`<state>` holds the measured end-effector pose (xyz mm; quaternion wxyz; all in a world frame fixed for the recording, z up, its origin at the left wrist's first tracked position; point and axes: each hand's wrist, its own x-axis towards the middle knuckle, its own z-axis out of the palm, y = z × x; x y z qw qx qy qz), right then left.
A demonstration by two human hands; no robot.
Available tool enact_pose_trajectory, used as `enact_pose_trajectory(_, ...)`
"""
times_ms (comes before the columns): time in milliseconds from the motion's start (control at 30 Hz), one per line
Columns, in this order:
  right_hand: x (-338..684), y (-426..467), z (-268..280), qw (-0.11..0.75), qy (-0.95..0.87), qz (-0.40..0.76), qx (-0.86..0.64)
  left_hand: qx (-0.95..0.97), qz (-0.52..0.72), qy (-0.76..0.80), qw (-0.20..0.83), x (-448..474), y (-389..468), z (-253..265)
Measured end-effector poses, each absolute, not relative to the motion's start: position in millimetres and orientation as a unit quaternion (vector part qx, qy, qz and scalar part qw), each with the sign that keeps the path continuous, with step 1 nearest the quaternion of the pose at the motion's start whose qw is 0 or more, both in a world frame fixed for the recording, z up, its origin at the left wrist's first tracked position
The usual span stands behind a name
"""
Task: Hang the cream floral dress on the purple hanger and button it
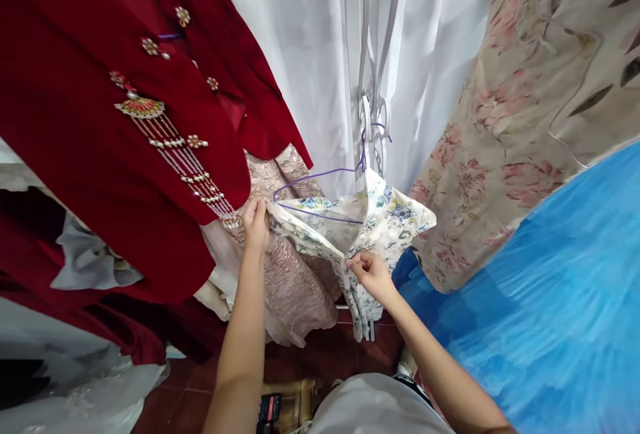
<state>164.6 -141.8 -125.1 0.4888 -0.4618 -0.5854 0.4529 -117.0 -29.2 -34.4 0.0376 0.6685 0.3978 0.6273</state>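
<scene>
A white garment with a blue and yellow floral print (395, 217) hangs from a purple wire hanger (320, 173). Its right shoulder sits over the hanger, while the left arm of the hanger is bare. My left hand (256, 224) is closed on the garment's left shoulder edge, pulled out to the left. Lower down at the middle, my right hand (370, 273) pinches the front edge of the same garment between thumb and fingers. The hanger's hook is caught at white rings (370, 114) on a white hanging stand.
To the left hangs a dark red jacket (185, 154) with beaded ornaments, over a pinkish brocade skirt (300, 287). On the right are a beige floral dress (500, 121) and bright blue fabric (540, 287). White curtains (310, 54) hang behind. A wooden stool (297, 402) stands below.
</scene>
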Motion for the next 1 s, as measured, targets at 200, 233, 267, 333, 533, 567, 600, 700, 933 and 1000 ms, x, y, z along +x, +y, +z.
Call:
enact_pose_trajectory(200, 173, -137, -156, 0.425, -0.618, 0.442, -0.493, 0.566, 0.693, 0.434, 0.108, -62, -82, -114)
enact_pose_trajectory(233, 178, -138, -160, 0.401, -0.628, 0.422, -0.517, 0.573, 0.679, 0.439, 0.130, -52, -92, -118)
enact_pose_trajectory(267, 183, -139, -164, 0.380, -0.636, 0.397, -0.542, 0.592, 0.656, 0.442, 0.155, -43, -101, -120)
enact_pose_trajectory(333, 193, -146, -165, 0.367, -0.645, 0.347, -0.573, 0.655, 0.587, 0.434, 0.194, -25, -116, -116)
enact_pose_trajectory(533, 204, -177, -141, 0.391, -0.699, 0.406, -0.440, 0.794, 0.448, 0.344, 0.226, 33, -140, -104)
enact_pose_trajectory(567, 206, -181, -136, 0.369, -0.702, 0.433, -0.428, 0.785, 0.440, 0.341, 0.273, 39, -142, -108)
enact_pose_trajectory(600, 208, -185, -132, 0.349, -0.703, 0.452, -0.424, 0.766, 0.432, 0.340, 0.335, 43, -144, -113)
enact_pose_trajectory(700, 225, -196, -117, 0.326, -0.714, 0.435, -0.440, 0.684, 0.364, 0.314, 0.548, 44, -149, -132)
enact_pose_trajectory(933, 284, -222, -103, 0.453, -0.624, 0.432, -0.467, 0.697, 0.191, 0.263, 0.639, 41, -158, -168)
enact_pose_trajectory(1000, 302, -223, -107, 0.546, -0.526, 0.431, -0.489, 0.693, 0.155, 0.267, 0.652, 43, -163, -176)
